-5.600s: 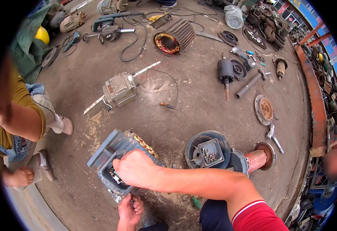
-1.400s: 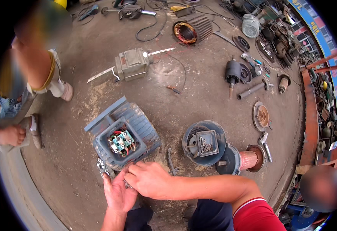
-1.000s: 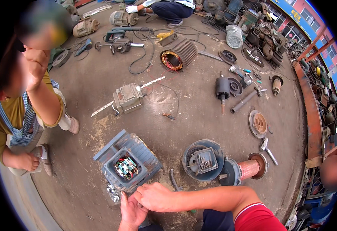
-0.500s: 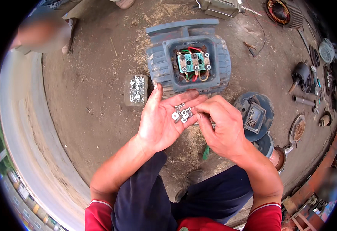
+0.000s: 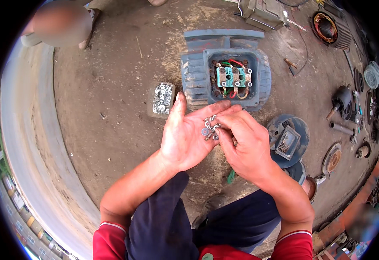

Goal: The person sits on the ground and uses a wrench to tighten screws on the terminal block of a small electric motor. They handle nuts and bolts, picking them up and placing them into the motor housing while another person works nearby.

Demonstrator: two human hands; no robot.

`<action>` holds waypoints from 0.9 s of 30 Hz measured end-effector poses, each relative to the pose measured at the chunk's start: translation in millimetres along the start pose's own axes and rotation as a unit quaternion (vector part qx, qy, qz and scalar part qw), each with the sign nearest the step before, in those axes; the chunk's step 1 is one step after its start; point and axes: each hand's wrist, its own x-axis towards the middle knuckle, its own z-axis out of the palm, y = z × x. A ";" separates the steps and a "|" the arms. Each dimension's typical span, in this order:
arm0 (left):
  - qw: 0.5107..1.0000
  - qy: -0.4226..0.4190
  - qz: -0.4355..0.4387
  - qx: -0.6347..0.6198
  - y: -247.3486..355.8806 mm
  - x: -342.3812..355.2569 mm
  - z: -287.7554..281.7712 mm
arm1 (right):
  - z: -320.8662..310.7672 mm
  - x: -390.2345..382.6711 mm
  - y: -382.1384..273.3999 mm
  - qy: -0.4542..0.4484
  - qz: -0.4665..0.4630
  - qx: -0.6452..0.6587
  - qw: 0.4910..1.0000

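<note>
My left hand [image 5: 181, 141] is palm up with its fingers stretched out, carrying a small heap of nuts and washers [image 5: 208, 130]. Over that heap, my right hand [image 5: 248, 136] brings thumb and fingertips together in a pinch among the pieces. What sits between those fingertips is too small and covered to make out. Just beyond my hands stands a blue-grey electric motor [image 5: 193, 84] with its terminal box uncovered. Inside the box, a turquoise terminal block [image 5: 234, 77] carries metal links, nuts and red, green and pale wires. A clear tub [image 5: 151, 104] of nuts and washers is left of the motor.
Right of my hands, a blue basin [image 5: 301, 149] holds a grey square frame. Motor parts, including a stator [image 5: 325, 28], a dark cylindrical part [image 5: 340, 96] and a round flange [image 5: 331, 158], lie along the right. Another person [image 5: 61, 26] is at the upper left.
The view has shifted, so the motor and tub sit farther right in the picture. My right fingertips have moved in over the heap, and the small pieces on my left palm have shifted.
</note>
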 end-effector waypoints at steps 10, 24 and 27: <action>0.997 0.006 -0.059 0.041 -16.3 -4.3 -12.0 | -1.5 -2.3 -6.4 -0.055 0.011 -0.133 0.990; 0.934 0.252 0.165 0.194 39.9 -23.6 -86.5 | -10.7 13.1 -10.6 0.085 -0.014 0.077 0.993; 0.850 0.309 0.205 0.373 55.4 -3.2 -137.3 | -24.2 46.0 -6.7 0.139 -0.057 0.032 0.988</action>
